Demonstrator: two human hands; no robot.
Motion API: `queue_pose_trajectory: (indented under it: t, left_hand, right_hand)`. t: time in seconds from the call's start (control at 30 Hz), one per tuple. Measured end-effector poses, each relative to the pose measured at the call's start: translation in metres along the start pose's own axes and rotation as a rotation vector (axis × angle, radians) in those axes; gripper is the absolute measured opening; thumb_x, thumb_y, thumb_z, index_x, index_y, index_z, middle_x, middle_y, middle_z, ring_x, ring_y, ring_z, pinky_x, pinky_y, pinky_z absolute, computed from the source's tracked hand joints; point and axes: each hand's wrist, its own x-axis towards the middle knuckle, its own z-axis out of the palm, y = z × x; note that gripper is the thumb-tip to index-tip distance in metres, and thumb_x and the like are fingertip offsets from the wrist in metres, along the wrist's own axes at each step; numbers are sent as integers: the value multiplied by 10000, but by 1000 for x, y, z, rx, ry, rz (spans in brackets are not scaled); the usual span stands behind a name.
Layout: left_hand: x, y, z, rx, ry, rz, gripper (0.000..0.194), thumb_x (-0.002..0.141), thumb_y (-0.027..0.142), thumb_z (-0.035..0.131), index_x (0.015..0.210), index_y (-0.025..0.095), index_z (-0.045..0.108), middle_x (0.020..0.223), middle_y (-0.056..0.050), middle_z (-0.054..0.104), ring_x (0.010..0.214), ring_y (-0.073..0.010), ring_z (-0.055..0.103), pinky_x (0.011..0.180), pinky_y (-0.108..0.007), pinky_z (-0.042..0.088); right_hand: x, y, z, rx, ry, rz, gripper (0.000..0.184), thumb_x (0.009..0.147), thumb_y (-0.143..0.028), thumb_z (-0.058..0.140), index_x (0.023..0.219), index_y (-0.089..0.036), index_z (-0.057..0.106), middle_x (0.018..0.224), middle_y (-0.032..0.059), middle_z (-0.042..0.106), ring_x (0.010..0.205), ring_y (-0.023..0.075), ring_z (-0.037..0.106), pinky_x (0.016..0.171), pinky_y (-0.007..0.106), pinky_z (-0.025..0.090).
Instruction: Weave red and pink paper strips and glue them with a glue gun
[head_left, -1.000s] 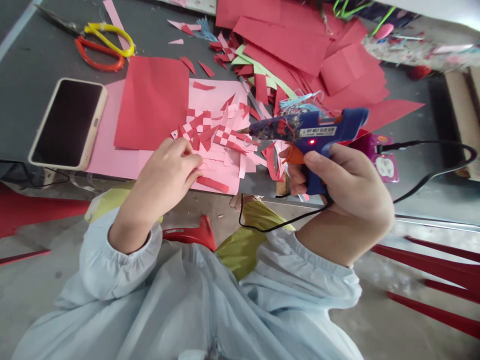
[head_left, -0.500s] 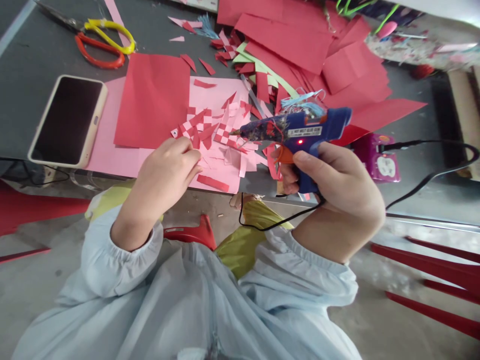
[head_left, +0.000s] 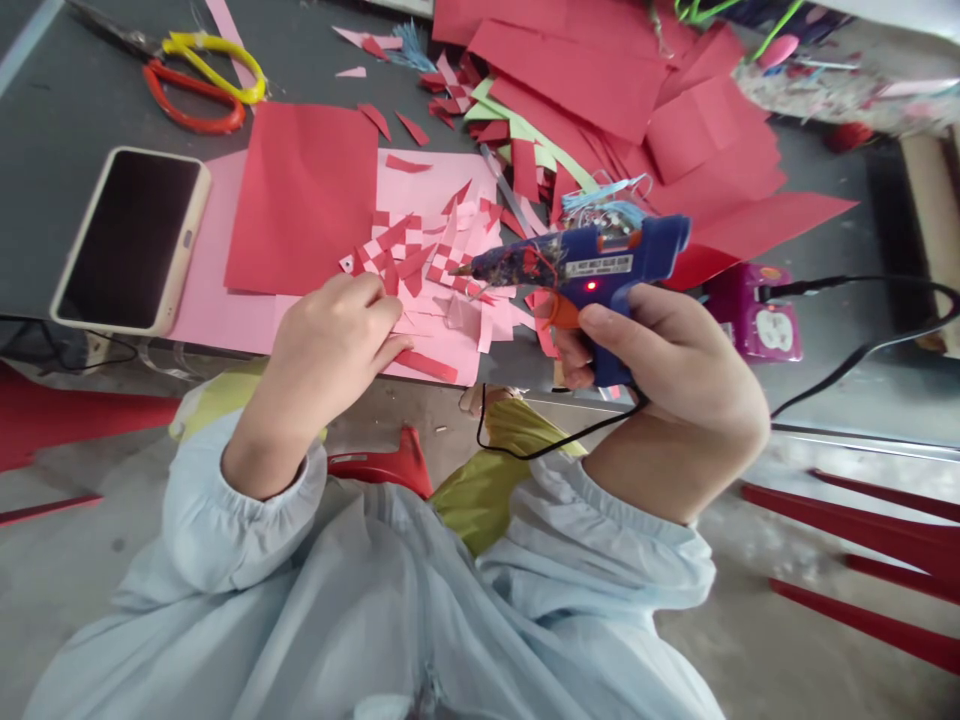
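My right hand [head_left: 667,360] is wrapped around the handle of a blue hot glue gun [head_left: 592,260] with an orange trigger and a lit red light. Its nozzle points left, over red and pink paper scraps. My left hand [head_left: 334,335] is closed, fingers curled down at the near side of the scrap pile. Its fingertips are hidden, so what they pinch cannot be made out. Just beyond them lies a red-and-pink woven paper fish [head_left: 380,243] with a small eye. Under the scraps is a pink sheet [head_left: 206,315], partly covered by a red sheet [head_left: 304,200].
Left of the sheets lies a phone [head_left: 131,240], with scissors [head_left: 202,85] behind it. A stack of red paper [head_left: 570,80] fills the back. At the right sits a purple box [head_left: 757,315] with a black cable [head_left: 862,350]. Red stools [head_left: 390,465] stand below the table.
The glue gun has shifted slightly left, its nozzle a little nearer my left hand. My left hand stays almost in place.
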Motion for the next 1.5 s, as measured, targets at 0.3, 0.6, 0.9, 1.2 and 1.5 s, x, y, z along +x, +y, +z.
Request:
queue_pose_trajectory:
  t: [0.3, 0.6, 0.9, 1.2, 1.5]
  left_hand:
    - [1, -4, -2, -47, -39, 25, 211, 1010, 257, 532, 1000, 182, 729, 1004, -99, 707, 983, -279, 669, 733, -371, 517]
    - [3, -19, 5, -286, -7, 11, 190, 987, 276, 572, 1045, 185, 728, 1033, -71, 665, 998, -231, 642, 905, -358, 523]
    - [4, -6, 0, -90, -18, 21, 333, 1043, 257, 410, 972, 186, 728, 977, -101, 703, 953, -259, 663, 758, -358, 509]
    - [4, -2, 3, -95, 74, -37, 315, 1032, 286, 450, 938, 192, 735, 969, -88, 720, 936, -247, 670, 768, -356, 515]
    - [5, -4, 5, -298, 127, -150, 183, 937, 267, 606, 859, 208, 760, 938, -56, 736, 929, -225, 672, 799, -339, 534]
  right_hand:
    - [-2, -2, -2, -17, 3, -6, 483, 754, -603, 814, 650, -186, 592, 561, -45, 598, 466, 71, 555, 449, 204, 457]
    - [-4, 1, -5, -15, -15, -17, 431, 815, -539, 794, 663, -190, 593, 571, -44, 599, 481, 75, 560, 460, 216, 451]
    - [-5, 2, -7, -21, -36, -21, 408, 854, -513, 770, 689, -192, 581, 580, -45, 596, 497, 82, 572, 492, 233, 464]
    - [-4, 0, -6, -44, -38, -27, 444, 825, -557, 780, 666, -194, 578, 567, -44, 593, 485, 82, 565, 483, 235, 454]
    - [-4, -3, -3, -62, -39, -29, 490, 783, -608, 793, 639, -189, 583, 546, -36, 593, 458, 76, 549, 452, 226, 431]
